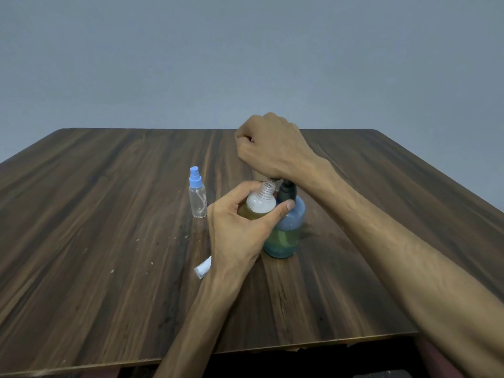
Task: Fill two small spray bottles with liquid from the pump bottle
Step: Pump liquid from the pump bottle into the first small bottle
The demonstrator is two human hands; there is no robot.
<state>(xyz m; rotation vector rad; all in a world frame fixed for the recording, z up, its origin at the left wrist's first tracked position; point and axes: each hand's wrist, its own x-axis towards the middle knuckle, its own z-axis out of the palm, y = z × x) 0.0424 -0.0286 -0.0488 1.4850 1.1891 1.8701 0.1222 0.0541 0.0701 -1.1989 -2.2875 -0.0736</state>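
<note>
centre blocked: pump bottle (pixel 285 236), both hands over it | left of centre: capped spray bottle (pixel 197 196) upright, loose cap (pixel 203 268) lying near left wrist | bare counter (pixel 81 214) far left, far right, back

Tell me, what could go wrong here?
1. The open bottle in the left hand has a narrow neck; if it sits off the pump's spout, liquid may land on the table.
2. It looks well filled and foamy, so more pumping by the right hand might overflow it.
3. The loose cap lies beside the left wrist and could get knocked away.
</note>
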